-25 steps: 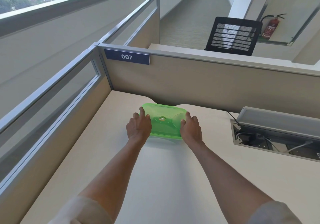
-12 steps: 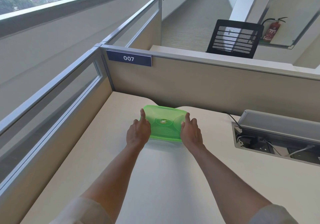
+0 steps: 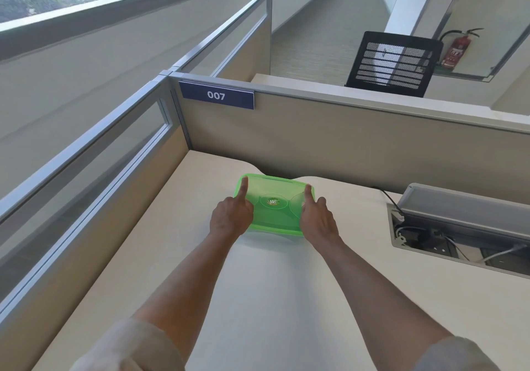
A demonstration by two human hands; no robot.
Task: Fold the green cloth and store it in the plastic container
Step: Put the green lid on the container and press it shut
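A translucent green plastic container (image 3: 275,207) with its lid on sits on the pale desk (image 3: 286,299), near the far partition. My left hand (image 3: 231,217) grips its left end, thumb stretched over the lid toward the far left corner. At the right end my right hand (image 3: 317,218) does the same, thumb lying on the lid's right edge. A round logo shows in the lid's middle. The green cloth cannot be made out; whatever is inside is hidden by the tinted lid.
An open cable tray (image 3: 459,236) with wires and sockets is sunk into the desk at the right. Beige partitions (image 3: 344,147) with a "007" sign (image 3: 216,95) close off the far and left sides. A black mesh chair (image 3: 393,63) stands beyond.
Both thumbs have slid farther along the lid toward its far corners. The container has stayed where it was on the desk.
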